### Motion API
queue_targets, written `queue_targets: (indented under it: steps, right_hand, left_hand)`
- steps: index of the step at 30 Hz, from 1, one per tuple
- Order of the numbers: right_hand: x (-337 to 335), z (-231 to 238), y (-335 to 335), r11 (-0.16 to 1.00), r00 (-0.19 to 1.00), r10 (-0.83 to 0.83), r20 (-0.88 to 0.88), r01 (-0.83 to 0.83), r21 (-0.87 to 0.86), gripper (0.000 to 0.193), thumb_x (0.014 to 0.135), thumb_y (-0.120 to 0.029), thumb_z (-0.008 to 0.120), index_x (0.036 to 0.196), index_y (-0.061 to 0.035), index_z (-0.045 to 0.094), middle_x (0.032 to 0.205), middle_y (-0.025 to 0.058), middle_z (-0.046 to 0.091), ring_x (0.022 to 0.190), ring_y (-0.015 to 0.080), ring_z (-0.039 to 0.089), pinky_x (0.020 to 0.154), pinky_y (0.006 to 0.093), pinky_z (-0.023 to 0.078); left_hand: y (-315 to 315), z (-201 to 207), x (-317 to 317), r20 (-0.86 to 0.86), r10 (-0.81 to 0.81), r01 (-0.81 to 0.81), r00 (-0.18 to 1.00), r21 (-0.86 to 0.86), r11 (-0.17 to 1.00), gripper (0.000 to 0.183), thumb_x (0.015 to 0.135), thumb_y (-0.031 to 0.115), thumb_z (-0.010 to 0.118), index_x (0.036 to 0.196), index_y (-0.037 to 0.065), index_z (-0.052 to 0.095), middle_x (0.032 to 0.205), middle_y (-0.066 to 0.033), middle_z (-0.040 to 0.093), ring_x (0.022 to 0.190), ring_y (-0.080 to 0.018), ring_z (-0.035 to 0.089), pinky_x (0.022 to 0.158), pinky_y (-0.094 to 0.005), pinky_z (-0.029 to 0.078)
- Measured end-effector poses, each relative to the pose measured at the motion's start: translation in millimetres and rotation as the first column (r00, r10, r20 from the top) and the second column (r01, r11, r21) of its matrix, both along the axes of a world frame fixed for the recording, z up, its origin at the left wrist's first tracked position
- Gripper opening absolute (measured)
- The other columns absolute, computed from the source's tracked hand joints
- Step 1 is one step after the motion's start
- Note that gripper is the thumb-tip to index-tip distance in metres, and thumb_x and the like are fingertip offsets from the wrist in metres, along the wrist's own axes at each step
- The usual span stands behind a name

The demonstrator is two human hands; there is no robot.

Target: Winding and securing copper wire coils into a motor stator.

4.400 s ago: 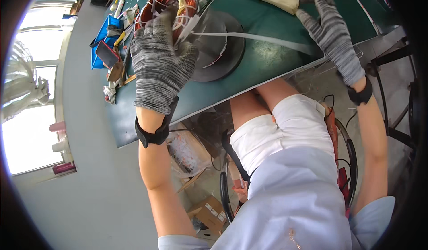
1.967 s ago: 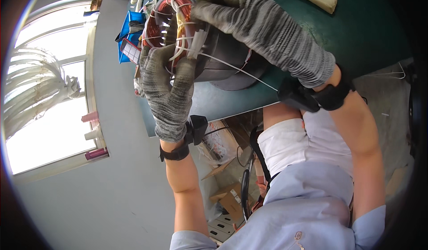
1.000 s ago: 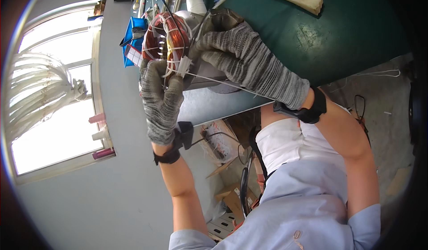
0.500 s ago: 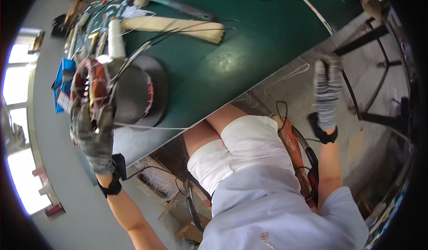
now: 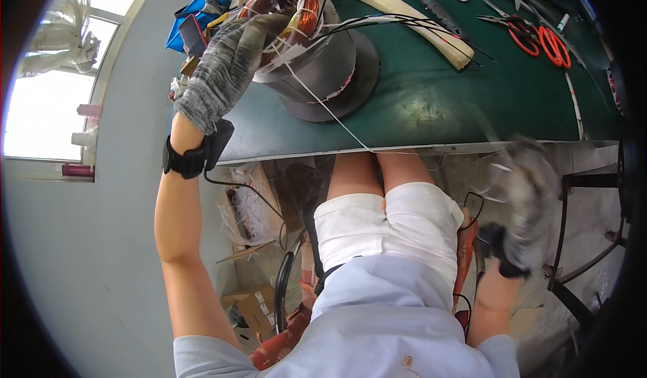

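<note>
Near twelve o'clock, a ring of copper coils (image 5: 309, 11) stands against a dark grey drum (image 5: 330, 68) on the green table (image 5: 431, 115), and at eleven the gloved left hand (image 5: 229, 65) touches its near rim, fingers close together, though whether they pinch it I cannot tell. From the ring a thin white cord (image 5: 322, 100) slants toward five o'clock to the table's edge; at three o'clock, below red-handled scissors (image 5: 556, 46), the gloved right hand (image 5: 532, 189) is too blurred to read its fingers
</note>
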State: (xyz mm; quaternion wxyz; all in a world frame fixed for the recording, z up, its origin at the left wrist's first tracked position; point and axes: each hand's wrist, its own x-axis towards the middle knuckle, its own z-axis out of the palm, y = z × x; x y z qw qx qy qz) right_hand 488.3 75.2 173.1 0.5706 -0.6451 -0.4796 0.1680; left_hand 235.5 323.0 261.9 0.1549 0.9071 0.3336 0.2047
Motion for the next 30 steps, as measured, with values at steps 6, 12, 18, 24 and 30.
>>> queue_targets:
  steps: [6, 12, 18, 24, 30]
  right_hand:
    - [-61.5, -17.2, 122.2, 0.886, 0.915, 0.404, -0.004, -0.390, 0.252, 0.011, 0.079, -0.011, 0.060, 0.076, -0.0002, 0.061, 0.067, 0.0129, 0.059, 0.061, 0.0263, 0.057, 0.058, 0.0337, 0.046]
    - [-72.2, 1.0, 151.6, 0.899, 0.909, 0.404, -0.099, -0.375, 0.226, 0.013, 0.078, -0.011, 0.064, 0.074, 0.0004, 0.060, 0.066, 0.0153, 0.059, 0.060, 0.0283, 0.058, 0.056, 0.0342, 0.046]
    - [-72.9, -14.7, 146.2, 0.921, 0.937, 0.340, 0.079, -0.349, 0.172, 0.013, 0.076, -0.011, 0.065, 0.074, 0.0014, 0.060, 0.066, 0.0156, 0.059, 0.060, 0.0325, 0.057, 0.056, 0.0349, 0.046]
    - [-75.0, -5.4, 160.6, 0.940, 0.979, 0.148, 0.139, -0.183, 0.289, 0.014, 0.078, -0.012, 0.063, 0.071, -0.0002, 0.060, 0.062, 0.0166, 0.057, 0.058, 0.0321, 0.057, 0.055, 0.0348, 0.046]
    - [-80.8, -22.4, 167.0, 0.921, 0.937, 0.110, 0.331, -0.221, 0.321, 0.014, 0.081, -0.013, 0.061, 0.078, 0.0011, 0.062, 0.069, 0.0164, 0.059, 0.060, 0.0307, 0.056, 0.060, 0.0337, 0.046]
  left_hand:
    - [8.7, -7.6, -2.0, -0.052, 0.042, -0.055, 0.998, -0.273, 0.961, 0.050, 0.098, 0.040, 0.025, 0.117, 0.004, 0.055, 0.104, -0.0085, 0.061, 0.090, -0.0138, 0.056, 0.082, -0.0255, 0.045]
    - [32.9, -11.8, -14.0, -0.279, -0.219, 0.248, 0.935, 0.074, 0.966, 0.033, 0.095, 0.019, 0.034, 0.117, 0.004, 0.054, 0.102, -0.0092, 0.061, 0.090, -0.0156, 0.058, 0.082, -0.0259, 0.045]
    - [24.6, -12.6, -8.1, -0.057, -0.324, 0.324, 0.944, -0.012, 0.946, 0.035, 0.096, 0.020, 0.030, 0.116, 0.003, 0.054, 0.106, -0.0124, 0.059, 0.096, -0.0181, 0.056, 0.088, -0.0300, 0.043]
    - [19.0, -4.5, 0.7, -0.145, -0.184, 0.180, 0.972, -0.036, 0.983, 0.031, 0.093, 0.022, 0.035, 0.110, 0.004, 0.054, 0.086, -0.0170, 0.061, 0.081, -0.0261, 0.060, 0.074, -0.0333, 0.046]
    - [18.5, 4.4, 5.5, -0.232, -0.080, 0.005, 0.970, -0.309, 0.951, 0.032, 0.091, 0.008, 0.039, 0.120, 0.000, 0.049, 0.107, -0.0186, 0.058, 0.100, -0.0266, 0.056, 0.089, -0.0308, 0.044]
